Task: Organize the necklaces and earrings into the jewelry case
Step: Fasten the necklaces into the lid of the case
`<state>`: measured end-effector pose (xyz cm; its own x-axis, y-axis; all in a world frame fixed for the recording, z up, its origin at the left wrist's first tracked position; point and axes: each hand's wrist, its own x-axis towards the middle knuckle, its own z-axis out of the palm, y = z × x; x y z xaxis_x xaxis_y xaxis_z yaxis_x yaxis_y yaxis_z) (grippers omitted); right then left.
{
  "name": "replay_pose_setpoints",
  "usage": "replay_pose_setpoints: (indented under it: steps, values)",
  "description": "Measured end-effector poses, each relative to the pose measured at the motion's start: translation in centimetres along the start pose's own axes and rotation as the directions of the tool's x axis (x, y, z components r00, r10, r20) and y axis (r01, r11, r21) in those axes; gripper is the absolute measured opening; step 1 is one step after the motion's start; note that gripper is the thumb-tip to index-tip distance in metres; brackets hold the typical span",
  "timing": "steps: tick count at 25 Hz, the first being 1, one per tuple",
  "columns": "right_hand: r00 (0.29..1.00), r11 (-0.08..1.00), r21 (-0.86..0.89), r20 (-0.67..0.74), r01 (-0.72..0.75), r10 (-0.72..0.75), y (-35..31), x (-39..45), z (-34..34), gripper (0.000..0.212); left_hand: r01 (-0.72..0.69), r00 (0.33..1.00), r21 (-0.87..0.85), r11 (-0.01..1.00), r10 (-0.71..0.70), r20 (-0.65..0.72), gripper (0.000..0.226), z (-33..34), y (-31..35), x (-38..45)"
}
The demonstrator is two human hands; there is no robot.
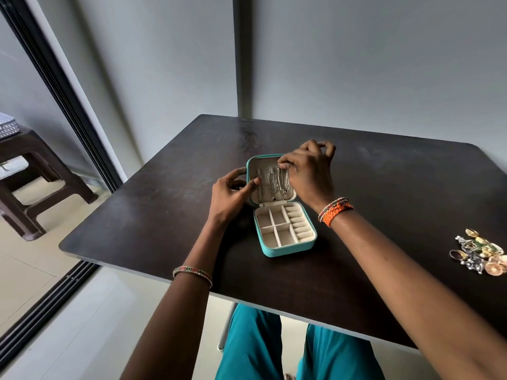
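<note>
A small teal jewelry case lies open in the middle of the dark table, its cream tray of compartments holding nothing I can see. Several thin silver necklaces hang side by side inside the raised lid. My right hand pinches the top of the rightmost necklace at the lid's upper right corner. On the lid's left edge is my left hand, its thumb on the lining beside the leftmost chain and its fingers behind the lid. A heap of earrings and rings lies at the far right.
The dark table stands against a grey wall. A brown plastic stool sits on the floor to the left, beyond a sliding door track. My legs in teal trousers show below the table's front edge.
</note>
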<state>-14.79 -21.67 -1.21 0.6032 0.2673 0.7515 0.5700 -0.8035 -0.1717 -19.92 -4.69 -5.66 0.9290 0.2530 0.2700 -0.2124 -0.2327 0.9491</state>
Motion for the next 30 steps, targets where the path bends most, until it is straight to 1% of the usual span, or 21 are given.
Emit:
replay_pose_setpoints:
  steps: [6,10,12,15,18,21,25,30]
  values:
    - [0.998,0.999,-0.022,-0.043,0.036,-0.037,-0.1,0.0,0.6,0.013,0.002,1.000,0.000,1.000,-0.002,0.002,0.038,0.0,0.1,-0.1]
    - [0.997,0.999,-0.006,-0.060,0.038,-0.038,0.1,-0.3,0.6,0.010,0.002,1.000,0.001,1.000,-0.002,0.006,0.036,0.0,0.0,0.0]
    - [0.998,0.999,-0.030,-0.052,0.041,-0.042,0.2,-0.2,0.4,0.010,0.003,1.000,0.005,1.000,-0.003,0.005,0.036,0.0,-0.1,0.0]
    - [0.999,0.993,-0.116,-0.035,0.033,-0.037,-0.1,-0.1,0.4,0.011,0.001,1.000,0.016,1.000,-0.001,0.002,0.039,0.0,0.0,0.0]
    - [1.000,0.982,-0.190,0.010,0.001,0.001,-0.7,0.2,0.2,0.009,-0.007,1.000,0.031,0.999,0.007,0.005,0.040,-0.1,0.0,0.0]
    - [0.999,0.968,-0.251,0.036,-0.005,0.014,-1.1,0.1,0.2,0.015,-0.007,1.000,0.035,0.999,0.007,0.002,0.039,-0.1,0.2,0.0]
    - [1.000,0.972,-0.236,0.012,-0.002,0.005,-1.1,-0.3,0.1,0.021,0.002,1.000,0.012,1.000,-0.002,0.006,0.038,0.0,0.4,-0.1]
    - [0.999,0.966,-0.257,0.042,0.022,-0.012,-1.2,0.1,0.0,0.019,-0.010,1.000,0.029,1.000,0.010,0.008,0.042,-0.1,0.2,0.0]
